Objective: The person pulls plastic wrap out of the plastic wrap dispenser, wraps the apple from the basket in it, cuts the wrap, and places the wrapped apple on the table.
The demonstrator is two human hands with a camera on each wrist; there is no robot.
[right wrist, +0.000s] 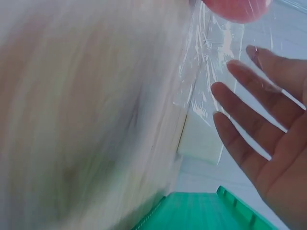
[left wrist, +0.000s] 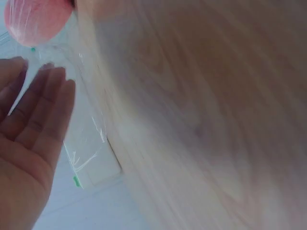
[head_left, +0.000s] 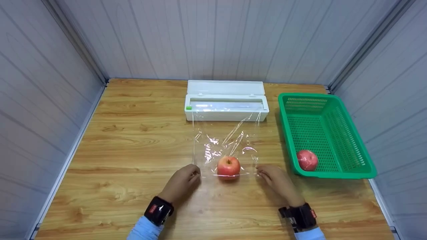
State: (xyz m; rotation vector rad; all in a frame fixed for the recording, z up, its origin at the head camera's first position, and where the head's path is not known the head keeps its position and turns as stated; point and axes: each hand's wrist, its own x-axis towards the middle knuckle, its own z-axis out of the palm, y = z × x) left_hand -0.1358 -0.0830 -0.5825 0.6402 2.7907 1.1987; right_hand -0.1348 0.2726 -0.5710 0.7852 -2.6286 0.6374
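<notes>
A clear sheet of plastic wrap (head_left: 208, 151) stretches forward from a white wrap dispenser (head_left: 227, 116) with its lid up. Its front part lies over a red apple (head_left: 229, 167) on the table. At the sheet's front left corner, my left hand (head_left: 181, 180) pinches the edge; my right hand (head_left: 278, 181) does likewise at the front right corner. The left wrist view has the apple (left wrist: 38, 21) just beyond the fingertips, with film across it. In the right wrist view the fingers (right wrist: 249, 96) are spread out, and film runs by the thumb and index finger.
To the right stands a green plastic basket (head_left: 357, 143) holding another apple (head_left: 307, 160), shiny as if film-covered. The wooden table (head_left: 133, 133) is bordered by pale panels at the back and both sides. A small green slider (head_left: 189, 108) sits at the dispenser's left end.
</notes>
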